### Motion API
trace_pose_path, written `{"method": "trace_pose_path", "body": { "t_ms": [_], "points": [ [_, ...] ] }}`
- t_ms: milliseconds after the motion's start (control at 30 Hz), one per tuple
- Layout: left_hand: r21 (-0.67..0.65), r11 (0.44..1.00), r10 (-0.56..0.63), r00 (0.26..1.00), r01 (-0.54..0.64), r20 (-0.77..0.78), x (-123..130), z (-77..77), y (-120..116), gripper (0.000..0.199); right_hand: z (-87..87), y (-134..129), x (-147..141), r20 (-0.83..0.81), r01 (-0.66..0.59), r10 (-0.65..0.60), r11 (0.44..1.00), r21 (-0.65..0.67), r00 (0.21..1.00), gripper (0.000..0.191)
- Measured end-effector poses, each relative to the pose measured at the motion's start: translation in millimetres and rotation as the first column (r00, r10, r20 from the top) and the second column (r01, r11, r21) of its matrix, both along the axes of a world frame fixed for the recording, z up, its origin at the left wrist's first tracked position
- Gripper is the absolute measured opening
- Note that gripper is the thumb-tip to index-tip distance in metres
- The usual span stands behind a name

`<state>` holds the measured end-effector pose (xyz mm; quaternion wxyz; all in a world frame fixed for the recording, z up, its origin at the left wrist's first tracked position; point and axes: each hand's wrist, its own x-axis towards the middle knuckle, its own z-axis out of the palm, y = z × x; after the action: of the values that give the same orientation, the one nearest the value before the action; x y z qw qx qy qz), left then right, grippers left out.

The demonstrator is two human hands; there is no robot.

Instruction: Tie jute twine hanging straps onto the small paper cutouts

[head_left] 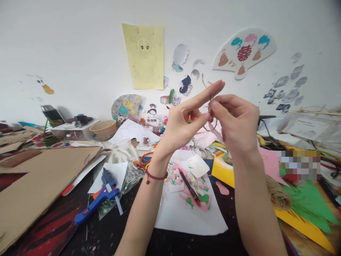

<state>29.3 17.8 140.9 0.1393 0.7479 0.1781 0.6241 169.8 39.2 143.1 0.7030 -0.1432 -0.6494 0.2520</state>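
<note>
Both hands are raised above the desk, with a thin brown piece of twine (204,81) between them. My left hand (181,119) stretches its index finger to the upper right, and the twine passes around that finger. Its thumb presses in at the twine, close to the right fingertips. My right hand (238,119) pinches the twine between thumb and index finger, its other fingers curled. Below the pinch hangs a small loop of the twine. A pale pinkish strip shows beside the right palm; what it is, I cannot make out.
Below the hands, a white sheet (186,222) bears paper scraps and a black-and-red pen (189,187). A blue glue gun (99,199) with a lit red light lies left, beside cardboard (53,174). At right are a twine roll (278,193) and green paper (310,206).
</note>
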Motion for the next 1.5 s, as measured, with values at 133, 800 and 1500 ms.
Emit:
{"method": "trace_pose_path", "body": {
  "t_ms": [133, 800, 1500],
  "points": [
    [-0.002, 1.0, -0.012, 1.0, 0.012, -0.004, -2.9, 2.0, -1.1, 0.048, -0.3, -2.6, -2.9, -0.02, 0.011, -0.011, 1.0, -0.007, 1.0, 0.006],
    [0.083, 0.994, 0.07, 0.997, -0.066, -0.039, -7.6, 3.0, -2.5, 0.041, 1.0, 1.1, 5.3, 0.043, -0.022, 0.021, 1.0, 0.019, 0.999, 0.003],
    [0.402, 0.909, 0.185, 0.969, -0.107, -0.161, -7.8, 0.4, 9.1, 0.049, 5.4, -8.5, 8.0, 0.035, -0.003, 0.008, 0.988, -0.155, 0.999, 0.004]
  ]
}}
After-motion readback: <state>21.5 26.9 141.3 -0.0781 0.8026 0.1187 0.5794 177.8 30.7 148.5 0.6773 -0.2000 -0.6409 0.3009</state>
